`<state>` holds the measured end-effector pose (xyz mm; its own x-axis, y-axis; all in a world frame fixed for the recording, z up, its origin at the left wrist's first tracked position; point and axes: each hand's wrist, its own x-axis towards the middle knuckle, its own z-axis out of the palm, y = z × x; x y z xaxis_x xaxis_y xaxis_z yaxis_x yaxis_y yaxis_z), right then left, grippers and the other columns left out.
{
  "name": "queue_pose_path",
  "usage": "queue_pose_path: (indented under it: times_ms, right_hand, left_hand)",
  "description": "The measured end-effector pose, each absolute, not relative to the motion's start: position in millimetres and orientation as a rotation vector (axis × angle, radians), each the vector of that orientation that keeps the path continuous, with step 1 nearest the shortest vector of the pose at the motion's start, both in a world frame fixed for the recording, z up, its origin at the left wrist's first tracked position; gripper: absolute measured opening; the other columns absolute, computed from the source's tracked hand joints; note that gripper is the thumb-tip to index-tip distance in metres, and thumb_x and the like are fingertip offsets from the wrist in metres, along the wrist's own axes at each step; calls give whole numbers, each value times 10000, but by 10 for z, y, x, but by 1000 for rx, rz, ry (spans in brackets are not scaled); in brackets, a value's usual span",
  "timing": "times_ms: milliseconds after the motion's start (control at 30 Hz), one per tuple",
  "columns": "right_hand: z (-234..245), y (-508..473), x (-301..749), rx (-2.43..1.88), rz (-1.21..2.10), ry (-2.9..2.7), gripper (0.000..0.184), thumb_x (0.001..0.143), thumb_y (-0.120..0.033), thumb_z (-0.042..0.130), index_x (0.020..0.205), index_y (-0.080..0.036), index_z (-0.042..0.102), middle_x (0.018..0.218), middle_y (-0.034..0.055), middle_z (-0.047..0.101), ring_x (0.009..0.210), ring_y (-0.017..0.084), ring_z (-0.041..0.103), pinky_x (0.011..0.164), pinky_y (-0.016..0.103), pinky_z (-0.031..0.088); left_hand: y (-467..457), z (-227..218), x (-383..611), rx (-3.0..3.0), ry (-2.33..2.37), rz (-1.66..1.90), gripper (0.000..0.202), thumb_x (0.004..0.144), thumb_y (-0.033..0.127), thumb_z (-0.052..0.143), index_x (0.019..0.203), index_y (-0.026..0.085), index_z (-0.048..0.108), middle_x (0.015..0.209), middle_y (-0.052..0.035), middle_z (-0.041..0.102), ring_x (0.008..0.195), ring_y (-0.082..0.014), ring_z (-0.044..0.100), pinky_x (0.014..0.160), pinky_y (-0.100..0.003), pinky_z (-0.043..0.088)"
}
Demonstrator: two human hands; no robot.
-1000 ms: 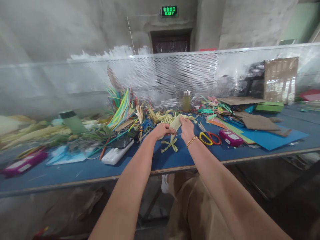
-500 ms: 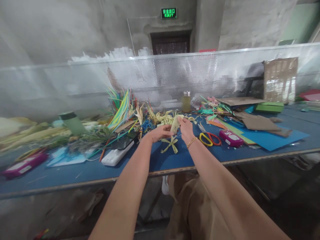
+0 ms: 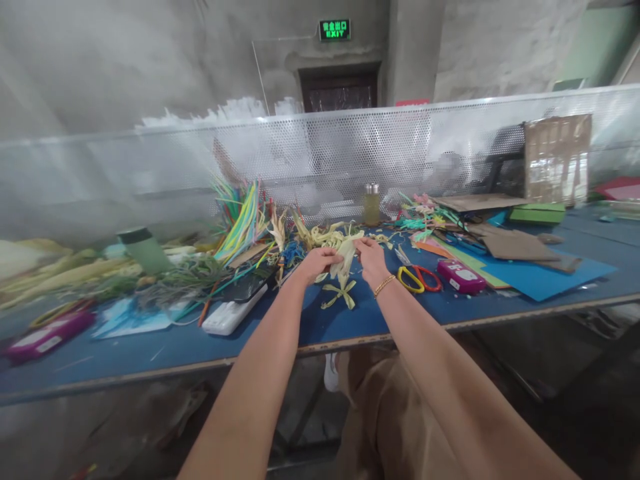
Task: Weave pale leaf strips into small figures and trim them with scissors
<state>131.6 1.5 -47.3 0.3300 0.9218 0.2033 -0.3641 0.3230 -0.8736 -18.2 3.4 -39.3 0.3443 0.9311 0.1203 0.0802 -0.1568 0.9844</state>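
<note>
Both my hands meet over the middle of the blue table (image 3: 150, 347). My left hand (image 3: 319, 261) and my right hand (image 3: 371, 259), with a gold bracelet at its wrist, are both closed on a pale yellow-green husk strip (image 3: 345, 257) held upright between them. Just below, a small bow-shaped piece of the same pale strips (image 3: 340, 293) lies flat on the table. Behind my hands sits a loose pile of curled pale strips (image 3: 330, 235).
Scissors with yellow and red handles (image 3: 419, 279) and a magenta box (image 3: 460, 275) lie right of my hands. A white device (image 3: 230, 310), a dark phone (image 3: 245, 281), coloured strips (image 3: 243, 217) and a green cup (image 3: 145, 250) are left. A jar (image 3: 371, 203) stands before the perforated screen (image 3: 350, 160).
My hands have shifted slightly on the husk strip; its top now leans left, toward my left hand. The view has moved a little to the right.
</note>
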Motion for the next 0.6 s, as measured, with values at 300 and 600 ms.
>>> queue_pose_path:
  times_ms: [300, 600]
  right_hand:
    - [-483, -14, 1250, -855, 922, -946, 109, 634, -225, 617, 678, -189, 524, 600, -56, 525, 559, 88, 437, 561, 218, 363]
    - [-469, -41, 1244, -711, 922, -1113, 175, 609, -279, 673, 736, -165, 632, 639, -39, 570, 635, 108, 482, 640, 237, 387]
  left_hand:
    - [-8, -380, -125, 1534, 891, 1066, 359, 565, 375, 815, 787, 152, 642, 656, 23, 586, 554, -95, 496, 546, -232, 366]
    - [7, -363, -178, 1667, 986, 1095, 314, 603, 401, 789, 632, 158, 592, 500, 57, 469, 454, -77, 377, 478, -229, 278]
